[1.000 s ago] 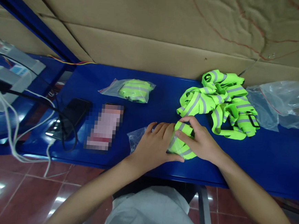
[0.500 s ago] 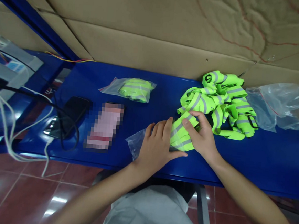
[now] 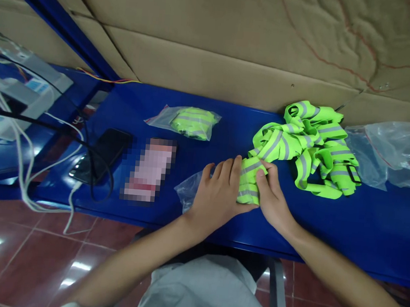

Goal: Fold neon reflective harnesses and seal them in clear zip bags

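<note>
A folded fluorescent yellow-green reflective strap (image 3: 249,183) with grey stripes lies between my two hands, partly inside a clear plastic bag (image 3: 187,190). My left hand (image 3: 218,187) is over the bag, its fingers laid across the top and its thumb along the strap's near edge. At the other end, my right hand (image 3: 274,194) grips the strap between thumb and fingers. Beyond my right hand is a loose heap of the same reflective strap (image 3: 308,142), with a black buckle (image 3: 353,174) at its right side.
A zip bag with a folded strap (image 3: 193,123) lies at the back. To the left are a phone with a blurred screen (image 3: 150,170), a black device (image 3: 101,155) and white cables (image 3: 26,168). Empty plastic bags (image 3: 400,152) lie right, against the cardboard wall (image 3: 215,64) behind the blue table (image 3: 327,229).
My right hand has pushed the strap's end in and down, closer to my left hand, and the strap looks more compact. The whole view has shifted slightly.
</note>
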{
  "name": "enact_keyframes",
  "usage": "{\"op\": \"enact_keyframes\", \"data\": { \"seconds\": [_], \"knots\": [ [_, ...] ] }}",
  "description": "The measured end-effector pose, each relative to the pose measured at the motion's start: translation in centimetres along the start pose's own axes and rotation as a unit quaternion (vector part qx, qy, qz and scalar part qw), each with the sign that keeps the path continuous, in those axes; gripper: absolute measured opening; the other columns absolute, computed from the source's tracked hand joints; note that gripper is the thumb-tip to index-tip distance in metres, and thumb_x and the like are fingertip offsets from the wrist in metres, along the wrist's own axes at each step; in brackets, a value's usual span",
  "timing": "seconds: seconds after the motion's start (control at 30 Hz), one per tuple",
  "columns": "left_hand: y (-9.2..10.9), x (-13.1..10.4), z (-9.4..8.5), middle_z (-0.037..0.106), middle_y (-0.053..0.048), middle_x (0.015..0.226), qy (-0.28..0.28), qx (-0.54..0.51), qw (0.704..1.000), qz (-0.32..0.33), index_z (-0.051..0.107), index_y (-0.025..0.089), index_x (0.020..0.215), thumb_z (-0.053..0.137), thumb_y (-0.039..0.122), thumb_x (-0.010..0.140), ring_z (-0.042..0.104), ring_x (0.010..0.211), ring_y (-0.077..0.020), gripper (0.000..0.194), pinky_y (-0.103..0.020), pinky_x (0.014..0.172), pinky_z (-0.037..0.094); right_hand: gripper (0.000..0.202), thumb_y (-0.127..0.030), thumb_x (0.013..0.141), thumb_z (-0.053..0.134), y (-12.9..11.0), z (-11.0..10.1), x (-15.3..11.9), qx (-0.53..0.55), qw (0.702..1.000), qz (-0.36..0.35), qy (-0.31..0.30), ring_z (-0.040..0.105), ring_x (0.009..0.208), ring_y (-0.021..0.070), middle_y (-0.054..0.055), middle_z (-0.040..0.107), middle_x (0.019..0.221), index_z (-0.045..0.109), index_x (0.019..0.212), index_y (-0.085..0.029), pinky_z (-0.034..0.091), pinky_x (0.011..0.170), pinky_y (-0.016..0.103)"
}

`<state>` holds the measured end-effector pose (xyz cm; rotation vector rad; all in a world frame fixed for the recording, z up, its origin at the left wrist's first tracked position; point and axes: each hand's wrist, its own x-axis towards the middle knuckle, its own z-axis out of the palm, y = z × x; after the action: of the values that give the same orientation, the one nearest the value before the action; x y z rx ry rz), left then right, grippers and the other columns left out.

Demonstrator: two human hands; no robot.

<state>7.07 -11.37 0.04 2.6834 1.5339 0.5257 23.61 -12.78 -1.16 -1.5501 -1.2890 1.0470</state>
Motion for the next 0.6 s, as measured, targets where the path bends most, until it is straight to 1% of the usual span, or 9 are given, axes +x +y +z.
{"op": "enact_keyframes", "data": {
  "seconds": [0.1, 0.2, 0.27, 0.33, 0.37, 0.43, 0.47, 0.53, 0.6],
  "knots": [
    [-0.4, 1.0, -0.6, 0.068, -0.024, 0.132, 0.005, -0.011, 1.0, 0.011, 0.047, -0.001, 0.15, 0.071, 0.07, 0.084, 0.068, 0.112, -0.0371, 0.1, -0.05, 0.098, 0.053, 0.044, -0.062, 0.105, 0.046, 0.0, -0.4, -0.1, -0.049, 0.998, -0.026, -0.026, 0.062, 0.11, 0.0235, 0.009, 0.064, 0.121, 0.05, 0.128, -0.025, 0.053, 0.096, 0.04],
    [-0.1, 1.8, -1.1, 0.066, -0.026, 0.132, -0.005, 0.012, 0.999, 0.043, 0.044, -0.004, 0.151, 0.07, 0.07, 0.086, 0.066, 0.115, -0.0392, 0.102, -0.053, 0.1, 0.052, 0.037, -0.057, 0.106, 0.048, 0.2, -0.9, 0.6, -0.031, 0.999, -0.034, -0.01, 0.064, 0.104, 0.0221, 0.008, 0.065, 0.116, 0.05, 0.122, -0.024, 0.054, 0.09, 0.037],
    [0.0, 2.2, -1.3, 0.063, -0.027, 0.137, -0.024, 0.037, 0.996, 0.073, 0.04, -0.004, 0.155, 0.07, 0.065, 0.089, 0.063, 0.122, -0.0395, 0.1, -0.054, 0.107, 0.048, 0.04, -0.053, 0.107, 0.051, 0.2, -1.3, 1.1, -0.004, 0.999, -0.042, -0.001, 0.065, 0.101, 0.0203, 0.007, 0.065, 0.118, 0.046, 0.135, -0.024, 0.054, 0.088, 0.035],
    [-0.2, 2.3, -1.2, 0.06, -0.027, 0.143, -0.044, 0.052, 0.992, 0.102, 0.035, -0.002, 0.158, 0.071, 0.059, 0.091, 0.06, 0.129, -0.0389, 0.097, -0.055, 0.113, 0.044, 0.045, -0.049, 0.106, 0.054, 0.0, -1.7, 1.6, -0.01, 0.998, -0.064, 0.0, 0.065, 0.103, 0.0197, 0.007, 0.065, 0.122, 0.045, 0.144, -0.027, 0.054, 0.091, 0.035],
    [-0.4, 2.4, -1.1, 0.059, -0.027, 0.145, -0.047, 0.052, 0.991, 0.116, 0.034, -0.002, 0.158, 0.071, 0.058, 0.091, 0.059, 0.13, -0.0384, 0.097, -0.055, 0.114, 0.043, 0.043, -0.047, 0.106, 0.056, -0.1, -1.9, 1.8, -0.024, 0.996, -0.081, 0.003, 0.065, 0.106, 0.0199, 0.006, 0.065, 0.123, 0.049, 0.143, -0.027, 0.053, 0.095, 0.036],
    [-0.9, 2.4, -0.6, 0.06, -0.026, 0.145, -0.04, 0.035, 0.99, 0.133, 0.033, -0.001, 0.159, 0.072, 0.059, 0.09, 0.059, 0.13, -0.0372, 0.099, -0.054, 0.113, 0.044, 0.031, -0.045, 0.105, 0.059, -0.3, -2.3, 2.0, -0.056, 0.991, -0.12, 0.017, 0.064, 0.114, 0.021, 0.006, 0.066, 0.122, 0.061, 0.129, -0.026, 0.05, 0.101, 0.036],
    [-1.1, 2.4, -0.4, 0.061, -0.025, 0.144, -0.031, 0.021, 0.99, 0.137, 0.033, -0.001, 0.158, 0.073, 0.061, 0.089, 0.06, 0.129, -0.0368, 0.101, -0.053, 0.111, 0.045, 0.026, -0.043, 0.104, 0.06, -0.4, -2.4, 2.1, -0.065, 0.989, -0.135, 0.021, 0.063, 0.115, 0.0215, 0.005, 0.066, 0.121, 0.063, 0.122, -0.025, 0.05, 0.101, 0.036],
    [-1.6, 2.3, 0.1, 0.063, -0.025, 0.14, -0.011, -0.009, 0.991, 0.134, 0.035, -0.001, 0.156, 0.076, 0.064, 0.084, 0.063, 0.125, -0.0366, 0.106, -0.051, 0.106, 0.049, 0.022, -0.041, 0.103, 0.063, -0.5, -2.5, 2.0, -0.061, 0.987, -0.147, 0.013, 0.065, 0.11, 0.0213, 0.005, 0.067, 0.117, 0.064, 0.118, -0.025, 0.052, 0.096, 0.035],
    [-1.9, 2.2, 0.4, 0.064, -0.025, 0.139, -0.008, -0.033, 0.992, 0.123, 0.035, -0.001, 0.156, 0.078, 0.065, 0.08, 0.065, 0.123, -0.037, 0.109, -0.05, 0.103, 0.051, 0.021, -0.036, 0.102, 0.064, -0.5, -2.4, 1.9, -0.06, 0.985, -0.16, -0.005, 0.065, 0.108, 0.021, 0.005, 0.066, 0.117, 0.063, 0.121, -0.025, 0.053, 0.094, 0.036]
  ]
}}
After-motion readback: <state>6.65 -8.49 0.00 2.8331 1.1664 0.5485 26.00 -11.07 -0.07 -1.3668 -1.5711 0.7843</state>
